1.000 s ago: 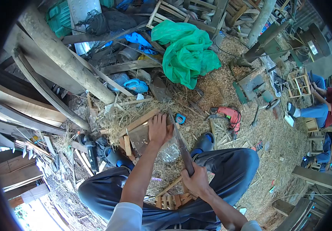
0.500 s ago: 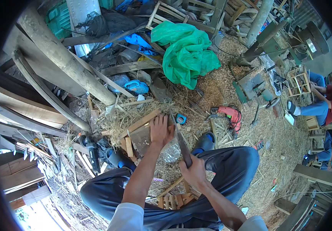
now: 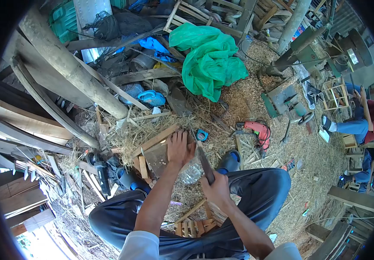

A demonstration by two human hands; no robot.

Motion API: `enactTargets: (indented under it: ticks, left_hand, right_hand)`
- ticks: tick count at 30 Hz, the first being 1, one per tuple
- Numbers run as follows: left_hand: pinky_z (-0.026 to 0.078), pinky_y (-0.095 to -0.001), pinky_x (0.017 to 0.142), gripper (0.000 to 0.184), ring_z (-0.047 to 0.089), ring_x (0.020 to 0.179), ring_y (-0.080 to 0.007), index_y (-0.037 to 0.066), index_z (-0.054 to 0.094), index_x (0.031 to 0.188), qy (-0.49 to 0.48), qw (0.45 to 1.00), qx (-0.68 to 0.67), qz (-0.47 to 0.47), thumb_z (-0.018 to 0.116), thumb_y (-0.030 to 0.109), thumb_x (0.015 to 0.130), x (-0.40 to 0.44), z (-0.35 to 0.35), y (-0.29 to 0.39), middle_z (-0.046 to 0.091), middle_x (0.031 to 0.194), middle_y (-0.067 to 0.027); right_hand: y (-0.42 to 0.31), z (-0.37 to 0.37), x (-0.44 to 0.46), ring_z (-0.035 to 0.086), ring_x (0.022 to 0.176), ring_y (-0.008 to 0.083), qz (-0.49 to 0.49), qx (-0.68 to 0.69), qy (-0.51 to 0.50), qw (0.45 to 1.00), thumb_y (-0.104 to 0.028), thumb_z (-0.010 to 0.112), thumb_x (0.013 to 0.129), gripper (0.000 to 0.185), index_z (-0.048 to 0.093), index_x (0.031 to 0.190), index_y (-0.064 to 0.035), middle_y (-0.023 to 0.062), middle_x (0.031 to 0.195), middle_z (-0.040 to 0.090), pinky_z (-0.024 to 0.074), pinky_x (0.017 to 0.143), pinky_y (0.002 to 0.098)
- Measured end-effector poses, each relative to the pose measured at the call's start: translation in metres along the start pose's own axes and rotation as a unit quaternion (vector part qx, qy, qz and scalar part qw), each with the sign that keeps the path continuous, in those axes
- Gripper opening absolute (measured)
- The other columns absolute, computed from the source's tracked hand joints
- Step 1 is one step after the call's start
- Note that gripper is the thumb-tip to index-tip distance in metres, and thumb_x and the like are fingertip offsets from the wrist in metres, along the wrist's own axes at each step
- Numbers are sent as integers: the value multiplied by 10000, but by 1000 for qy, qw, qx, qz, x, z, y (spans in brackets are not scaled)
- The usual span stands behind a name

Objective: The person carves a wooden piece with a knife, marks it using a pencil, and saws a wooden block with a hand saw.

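My left hand presses down on a small piece at the right end of a wooden strip, over a flat board. What lies under its fingers is partly hidden. My right hand is wrapped round the lower end of a long dark blade-like tool. The tool slants up and left, its far end beside my left hand. A blue tape measure lies just right of my left hand. A clear plastic bag is below the board.
A red power drill lies to the right, a black power tool to the left. A green plastic sheet is ahead. Two people sit at the far right near small wooden frames. Slatted wood lies between my legs.
The dark tool and my right hand have shifted slightly, and the tool's far end now sits lower beside my left hand. My left hand stays on the wood. The seated person's hands have moved.
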State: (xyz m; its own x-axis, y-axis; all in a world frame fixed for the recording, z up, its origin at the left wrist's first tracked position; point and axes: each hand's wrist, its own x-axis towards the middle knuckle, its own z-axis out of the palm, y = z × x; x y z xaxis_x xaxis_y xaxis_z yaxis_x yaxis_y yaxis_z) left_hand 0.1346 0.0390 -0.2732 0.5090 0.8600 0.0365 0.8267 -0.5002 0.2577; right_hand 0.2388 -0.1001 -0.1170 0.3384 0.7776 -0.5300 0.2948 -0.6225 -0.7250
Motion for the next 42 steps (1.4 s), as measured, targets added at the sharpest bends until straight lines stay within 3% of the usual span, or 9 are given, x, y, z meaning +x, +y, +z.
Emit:
enactTargets:
  ticks: [6,8,12,20,27,30,33,35,42]
  left_hand:
    - [271,-431,1023,506,436,1170,-254,56,471,1212,0,1000,24,12,532,399,845,0,14,-9,487,1249,-98]
    - [272,-429,1018,506,434,1173,-250,56,470,1215,-6,1000,15,4,530,400,849,-1,11,-6,484,1255,-93]
    - [268,-428,1018,501,431,1180,-245,55,470,1217,4,1000,2,0,529,398,858,-2,-1,1,477,1270,-87]
    - [254,-429,1030,524,413,1202,-257,45,462,1231,-29,1000,1,1,535,391,844,-1,7,-2,479,1251,-109]
    - [263,-434,1012,511,437,1137,-259,49,472,1205,17,999,24,21,539,381,823,-2,14,-6,492,1191,-111]
    - [265,-433,1010,503,438,1132,-257,52,479,1204,38,999,12,23,539,374,822,1,17,-8,492,1192,-110]
    - [266,-429,1011,507,433,1146,-256,53,479,1212,33,999,-4,17,540,374,823,-4,11,-5,488,1216,-109]
    - [267,-426,1011,513,431,1154,-256,54,477,1219,38,999,-9,23,541,375,824,1,8,-3,485,1228,-107]
    - [276,-423,1006,536,432,1162,-257,47,450,1247,6,999,44,14,531,388,842,3,22,-13,483,1236,-107]
  right_hand:
    - [-8,-9,-34,602,544,416,-57,-29,41,997,-186,618,776,278,594,831,86,240,557,563,479,544,444]
    - [-11,-16,-44,590,550,435,14,-33,12,999,-182,617,779,268,591,808,82,247,561,563,466,542,463]
    - [-3,3,5,606,562,424,-16,2,36,999,-165,605,780,247,591,786,82,250,564,563,470,552,473]
    - [-12,-4,-46,627,636,438,25,-17,17,999,-200,613,783,322,595,907,96,279,626,588,504,613,468]
    - [-11,3,-6,636,650,430,-15,-34,17,999,-210,599,789,321,607,923,81,276,632,595,501,626,482]
    - [-11,-9,-41,567,472,316,-33,-7,41,999,-184,600,791,268,565,730,75,213,530,524,427,504,422]
    - [-13,-11,-27,600,529,347,24,-9,33,999,-193,601,794,267,574,742,68,228,555,542,442,533,431]
    - [-12,-3,7,629,652,443,-12,-24,37,999,-227,617,779,321,609,842,88,287,627,585,492,622,489]
    - [-3,-15,-28,621,604,426,-61,-26,43,997,-216,620,779,306,600,783,89,274,605,575,486,580,462]
